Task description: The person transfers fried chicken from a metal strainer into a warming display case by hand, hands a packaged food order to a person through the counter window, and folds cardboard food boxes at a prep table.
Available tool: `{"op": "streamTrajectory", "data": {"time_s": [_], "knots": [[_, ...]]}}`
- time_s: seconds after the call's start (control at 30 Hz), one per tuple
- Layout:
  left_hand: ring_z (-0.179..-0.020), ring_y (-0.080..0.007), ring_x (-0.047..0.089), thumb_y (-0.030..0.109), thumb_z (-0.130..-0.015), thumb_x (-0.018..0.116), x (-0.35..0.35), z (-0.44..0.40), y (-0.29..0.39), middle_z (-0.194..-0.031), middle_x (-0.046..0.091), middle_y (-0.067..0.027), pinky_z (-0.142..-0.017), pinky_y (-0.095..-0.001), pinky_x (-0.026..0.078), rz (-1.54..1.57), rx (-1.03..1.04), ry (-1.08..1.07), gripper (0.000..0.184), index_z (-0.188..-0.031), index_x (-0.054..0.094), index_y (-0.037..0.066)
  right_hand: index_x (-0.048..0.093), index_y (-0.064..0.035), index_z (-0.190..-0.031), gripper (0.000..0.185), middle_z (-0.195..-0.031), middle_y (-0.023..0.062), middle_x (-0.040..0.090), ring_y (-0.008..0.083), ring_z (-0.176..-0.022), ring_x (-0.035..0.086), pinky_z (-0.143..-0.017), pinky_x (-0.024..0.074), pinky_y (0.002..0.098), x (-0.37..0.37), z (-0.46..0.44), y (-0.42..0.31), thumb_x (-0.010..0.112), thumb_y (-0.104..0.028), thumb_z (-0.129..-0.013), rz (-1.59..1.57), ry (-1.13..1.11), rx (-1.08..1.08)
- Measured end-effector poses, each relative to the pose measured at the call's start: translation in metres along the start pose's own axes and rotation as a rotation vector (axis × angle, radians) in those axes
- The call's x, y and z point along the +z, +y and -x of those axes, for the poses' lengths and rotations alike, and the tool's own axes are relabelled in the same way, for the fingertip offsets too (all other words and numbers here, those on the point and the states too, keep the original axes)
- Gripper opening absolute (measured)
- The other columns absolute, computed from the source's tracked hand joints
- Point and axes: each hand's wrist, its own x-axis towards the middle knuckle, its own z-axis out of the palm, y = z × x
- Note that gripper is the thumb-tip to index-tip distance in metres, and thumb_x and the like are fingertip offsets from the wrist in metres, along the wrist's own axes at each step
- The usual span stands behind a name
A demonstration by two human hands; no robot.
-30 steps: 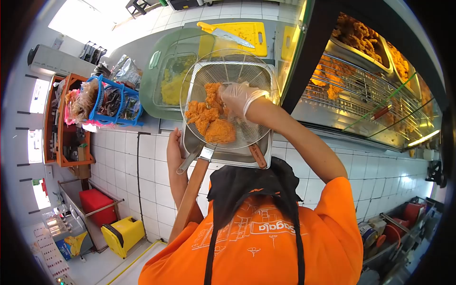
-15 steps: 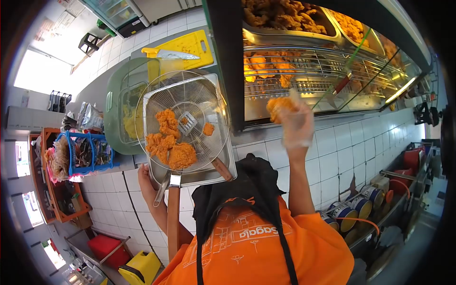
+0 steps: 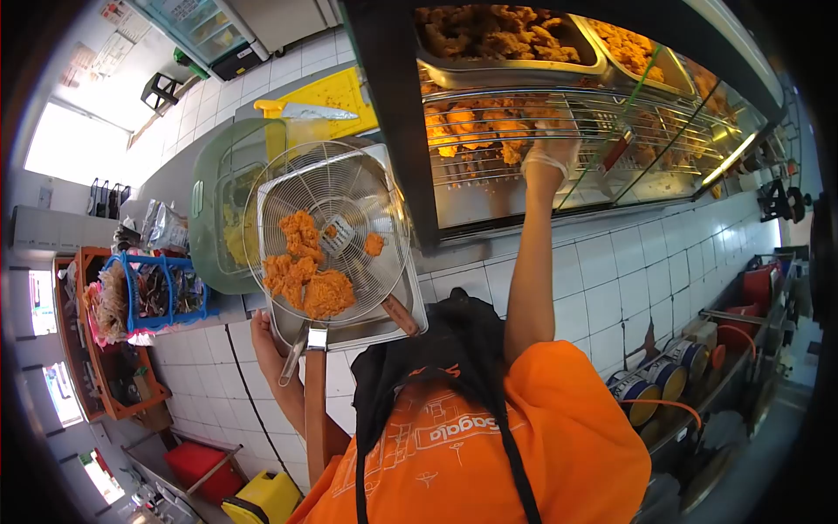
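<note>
My left hand [image 3: 264, 337] grips the lower left corner of a metal tray [image 3: 365, 335], its fingers partly hidden by the rim. On the tray lies a round wire-mesh strainer [image 3: 362, 275] with several pieces of fried chicken [image 3: 328, 293] in it. A slotted metal utensil shows through the mesh, and handles stick out toward me. My right hand [image 3: 555, 147], in a clear plastic glove, reaches inside the lit display case [image 3: 489, 229], beside fried chicken on the wire rack [image 3: 602, 144]. Blur and rack wires obscure its fingers and anything in them.
Left of the tray stands a green-lidded tub [image 3: 209, 188]. Behind it, a knife [image 3: 319, 113] lies on a yellow cutting board [image 3: 345, 90]. Pans of fried chicken [image 3: 506, 39] fill the case's upper level. A blue basket [image 3: 170, 293] sits at the counter's left end.
My right hand has moved up and into the case from in front of it, where it held a piece of fried chicken. My left hand stays at the tray.
</note>
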Motion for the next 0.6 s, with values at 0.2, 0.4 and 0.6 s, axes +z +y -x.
{"op": "streamTrajectory", "data": {"time_s": [0.2,0.4,0.6], "knots": [[-0.095,-0.0189,0.064,0.036,-0.098,0.049,0.008,0.008,-0.006,-0.102,0.066,-0.0075,-0.083,-0.0321,0.052,-0.081,0.14,0.02,0.035,-0.106,0.061,0.005,0.042,-0.001,-0.142,0.065,-0.141,0.022,0.045,0.0382,-0.129,0.043,-0.109,0.0357,0.0455,-0.08,0.084,-0.087,0.07,-0.027,-0.09,-0.175,-0.136,-0.228],[-0.08,-0.0129,0.062,0.032,-0.098,0.052,0.004,0.002,-0.002,-0.087,0.064,-0.003,-0.075,-0.0278,0.05,0.045,0.009,0.028,0.026,-0.092,0.061,0.007,0.043,0.0026,-0.14,0.073,-0.134,0.0205,0.049,0.0355,-0.122,0.048,-0.1,0.0372,0.0548,-0.124,0.125,-0.213,0.07,-0.038,-0.086,-0.355,-0.808,-0.836],[-0.074,-0.0115,0.058,0.031,-0.097,0.055,0.003,-0.002,-0.006,-0.081,0.06,-0.0013,-0.071,-0.0271,0.049,0.043,0.027,0.073,0.023,-0.088,0.058,0.009,0.067,0.0054,-0.103,0.056,-0.095,0.0193,0.069,0.0362,-0.096,0.064,-0.088,0.0461,0.0458,-0.076,0.192,-0.31,0.067,-0.047,-0.084,0.498,-1.489,-0.984]]}}
